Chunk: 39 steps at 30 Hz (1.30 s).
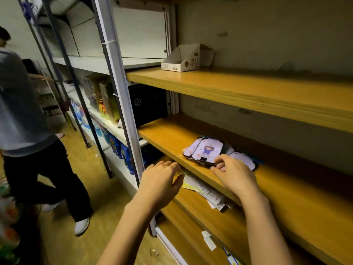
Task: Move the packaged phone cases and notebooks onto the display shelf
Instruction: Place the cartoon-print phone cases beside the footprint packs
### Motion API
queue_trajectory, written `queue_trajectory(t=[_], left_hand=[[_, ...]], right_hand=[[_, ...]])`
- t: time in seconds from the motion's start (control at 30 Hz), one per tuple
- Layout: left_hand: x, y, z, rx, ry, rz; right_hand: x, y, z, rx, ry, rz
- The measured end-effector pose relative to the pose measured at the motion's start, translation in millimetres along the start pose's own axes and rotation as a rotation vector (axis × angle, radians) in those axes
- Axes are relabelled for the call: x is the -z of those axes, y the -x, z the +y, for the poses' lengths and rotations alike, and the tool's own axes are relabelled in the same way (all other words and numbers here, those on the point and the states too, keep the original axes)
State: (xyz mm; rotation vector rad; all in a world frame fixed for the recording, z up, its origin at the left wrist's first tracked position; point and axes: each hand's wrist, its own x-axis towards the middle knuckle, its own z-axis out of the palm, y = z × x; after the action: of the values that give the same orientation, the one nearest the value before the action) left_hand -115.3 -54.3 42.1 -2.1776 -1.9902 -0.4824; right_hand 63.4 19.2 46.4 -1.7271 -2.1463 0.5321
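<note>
— Cases (207,150) shelved?
— Lay on shelf (162,134), touched by right hand (234,174), grip unclear. Left hand (160,180) spread, empty. Seemingly left notebooks (206,190) below.

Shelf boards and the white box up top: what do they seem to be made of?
Shelf boards: apparently wood or wood-look laminate with a semi-gloss finish. Grain lines run along the front edge and the top shows soft reflections.
White box: seemingly printed cardboard, matte, judging by its thin folded walls and open flap.
</note>
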Motion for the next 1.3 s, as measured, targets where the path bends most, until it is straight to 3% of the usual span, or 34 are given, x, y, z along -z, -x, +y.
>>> queue_trajectory(t=[0.33,0.73,0.83,1.0,1.3], left_hand=[[-38,-100,-64,0.042,0.199,-0.006],[-83,-203,-99,-0.245,0.291,-0.143],[-87,-218,-96,-0.336,0.317,-0.148],[-95,-228,-69,-0.541,0.378,-0.149],[-82,-182,42,-0.983,0.484,-0.279]], right_hand=[[-24,-71,-6,-0.305,0.01,0.14],[-59,-121,-13,-0.638,-0.098,0.171],[-59,-119,-13,-0.664,-0.271,0.229],[-51,-84,-12,-0.705,-0.706,0.499],[-29,51,1,-0.836,-0.762,0.951]])
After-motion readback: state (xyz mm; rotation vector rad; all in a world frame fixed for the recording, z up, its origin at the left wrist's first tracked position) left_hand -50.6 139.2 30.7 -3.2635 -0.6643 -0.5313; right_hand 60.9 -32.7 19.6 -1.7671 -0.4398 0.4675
